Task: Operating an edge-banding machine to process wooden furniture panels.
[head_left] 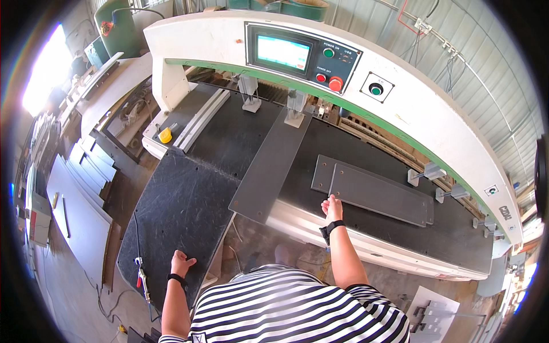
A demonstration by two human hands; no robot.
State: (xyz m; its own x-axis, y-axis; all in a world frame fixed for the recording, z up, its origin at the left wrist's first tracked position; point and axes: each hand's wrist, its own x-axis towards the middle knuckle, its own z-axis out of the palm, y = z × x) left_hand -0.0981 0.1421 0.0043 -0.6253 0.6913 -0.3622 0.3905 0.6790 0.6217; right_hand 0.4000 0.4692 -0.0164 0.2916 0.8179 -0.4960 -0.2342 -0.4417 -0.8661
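My right hand [332,208] is at the near left corner of a dark grey panel [377,197], its fingers closed at the edge. This panel has small holes near its ends and lies overlapping another similar grey panel [322,173] on the machine's black bed. My left hand [181,263] rests near the right edge of the black side table [177,211], thumb held out and nothing visible in it. Between the hands, a long grey board [271,166] lies across the bed, its near end overhanging the front, its far end under a clamp foot [294,119].
A white machine beam [412,77] with a screen [282,52] and buttons arches over the bed. More clamp feet [413,178] stand along the far side. An air gun [142,278] with a hose lies at the side table's left edge. White panels [80,211] are stacked at left.
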